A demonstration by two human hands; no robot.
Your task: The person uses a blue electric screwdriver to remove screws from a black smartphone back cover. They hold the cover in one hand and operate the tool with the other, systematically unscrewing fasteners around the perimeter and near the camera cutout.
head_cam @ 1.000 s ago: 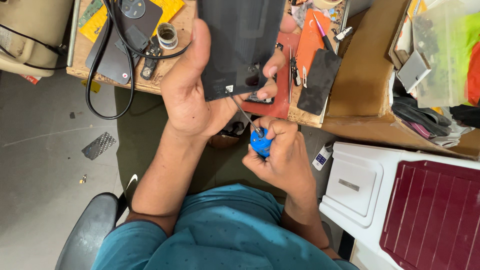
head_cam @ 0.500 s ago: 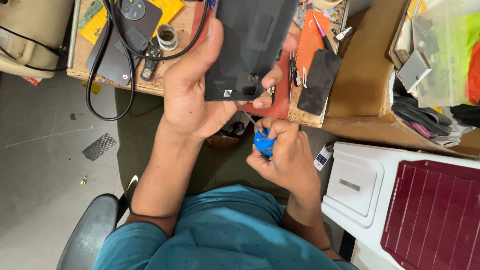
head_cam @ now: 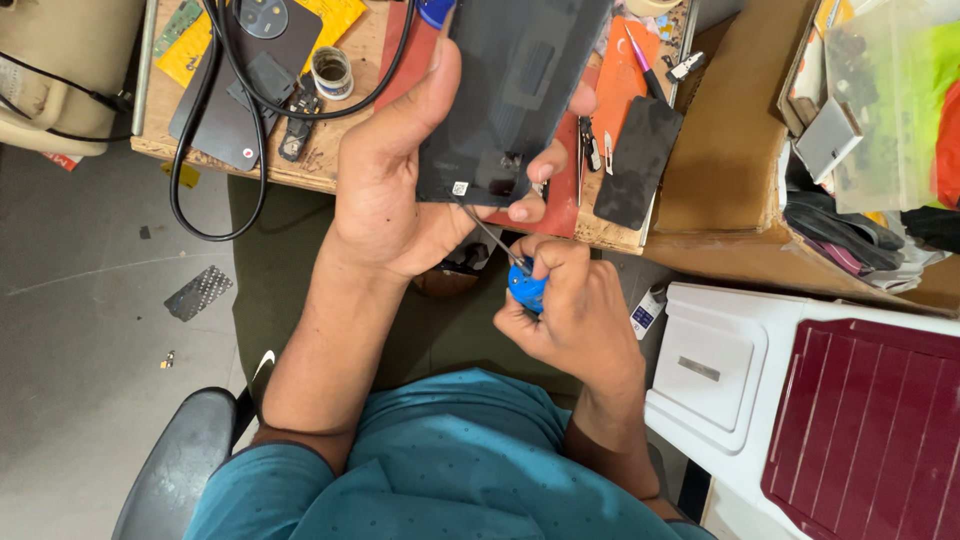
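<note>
Left hand (head_cam: pixel 400 190) is wrapped around a dark phone panel (head_cam: pixel 515 95), which is held upright above the near edge of the wooden surface (head_cam: pixel 340 150); the thumb is pressed on the panel's left edge and the fingertips (head_cam: pixel 545 165) are curled over its right edge and lower corner. Right hand (head_cam: pixel 570 315) is closed around a blue-handled screwdriver (head_cam: pixel 524 285), just below the panel and in front of the person's teal shirt (head_cam: pixel 450 470). The thin metal shaft is angled up and to the left, and its tip is met by the panel's lower edge, though the exact point of contact cannot be made out. Behind the panel, a red mat (head_cam: pixel 560 190) is laid on the surface, with a second dark phone (head_cam: pixel 638 160) lying flat just to its right and an orange sheet (head_cam: pixel 625 85) beside that. To the left, a black cable (head_cam: pixel 215 150) is looped over the edge of the surface, near a small round tin (head_cam: pixel 331 72) and a yellow pad (head_cam: pixel 200 55). A white and maroon plastic box (head_cam: pixel 800 400) is seen at lower right.
</note>
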